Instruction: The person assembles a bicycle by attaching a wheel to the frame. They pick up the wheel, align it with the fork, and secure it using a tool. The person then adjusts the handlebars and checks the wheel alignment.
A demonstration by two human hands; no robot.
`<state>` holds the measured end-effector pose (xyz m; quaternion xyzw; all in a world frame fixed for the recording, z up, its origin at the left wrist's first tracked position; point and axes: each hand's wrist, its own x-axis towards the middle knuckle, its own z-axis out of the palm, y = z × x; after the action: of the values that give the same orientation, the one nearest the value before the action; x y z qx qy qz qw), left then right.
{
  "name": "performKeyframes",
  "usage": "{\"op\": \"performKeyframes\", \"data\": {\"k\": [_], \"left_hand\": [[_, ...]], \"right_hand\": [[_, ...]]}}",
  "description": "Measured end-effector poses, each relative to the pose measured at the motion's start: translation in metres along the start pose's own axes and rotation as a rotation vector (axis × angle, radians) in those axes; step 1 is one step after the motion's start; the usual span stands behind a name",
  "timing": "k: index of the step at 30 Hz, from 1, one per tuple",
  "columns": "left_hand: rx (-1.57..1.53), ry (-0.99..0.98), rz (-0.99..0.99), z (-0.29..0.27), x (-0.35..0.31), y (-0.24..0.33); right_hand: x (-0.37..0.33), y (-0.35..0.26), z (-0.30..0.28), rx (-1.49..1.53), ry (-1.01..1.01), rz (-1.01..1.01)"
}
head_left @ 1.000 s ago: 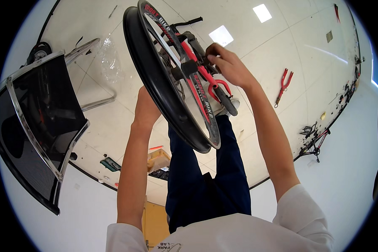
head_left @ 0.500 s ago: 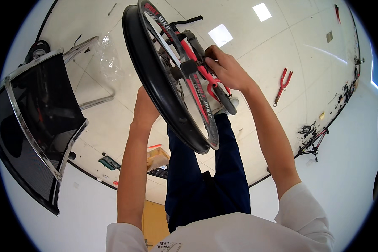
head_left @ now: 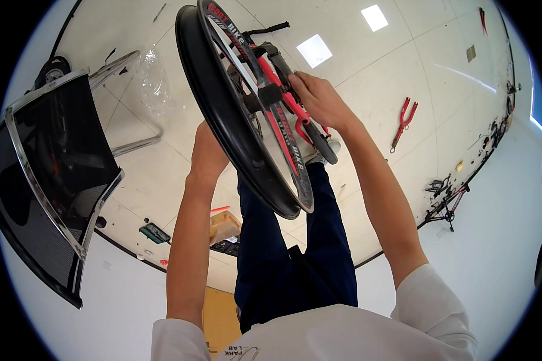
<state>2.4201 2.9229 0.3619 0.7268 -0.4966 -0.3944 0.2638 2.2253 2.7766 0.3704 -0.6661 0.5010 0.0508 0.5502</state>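
Observation:
A bare black bicycle wheel rim (head_left: 214,102) with red and white decals stands tilted close in front of me. Behind it is a small bicycle with a red frame (head_left: 273,73), partly hidden by the rim. My left hand (head_left: 208,147) is at the rim's left side, its fingers hidden behind the rim. On the right, my right hand (head_left: 316,96) reaches to the frame beside a grey-black part, fingers bent and closed; what they pinch is too covered to tell. A dark tyre (head_left: 321,143) shows below that hand, and a black handlebar end (head_left: 277,27) sticks out beyond the rim.
A red bicycle fork (head_left: 404,123) lies on the tiled floor at right. A mesh chair (head_left: 66,150) stands at left, with a clear plastic bag (head_left: 155,81) near it. By the right wall lie small parts and a bicycle frame (head_left: 448,209). A yellowish box (head_left: 224,227) sits near my legs.
My right hand has shifted slightly left and down along the frame, and its fingers have straightened a little. The rim and my left hand look nearly unmoved.

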Motion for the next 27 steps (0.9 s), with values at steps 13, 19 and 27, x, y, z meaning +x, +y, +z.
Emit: {"op": "performKeyframes", "data": {"k": [13, 19, 27], "left_hand": [[0.069, 0.021, 0.102, 0.001, 0.0, -0.004], [0.116, -0.049, 0.048, -0.005, 0.002, -0.002], [0.057, -0.003, 0.115, 0.002, 0.001, -0.007]], "right_hand": [[0.004, 0.007, -0.003, 0.046, -0.051, -0.043], [0.0, 0.006, -0.01, 0.087, 0.01, -0.034], [0.003, 0.011, -0.006, 0.022, -0.064, -0.107]]}}
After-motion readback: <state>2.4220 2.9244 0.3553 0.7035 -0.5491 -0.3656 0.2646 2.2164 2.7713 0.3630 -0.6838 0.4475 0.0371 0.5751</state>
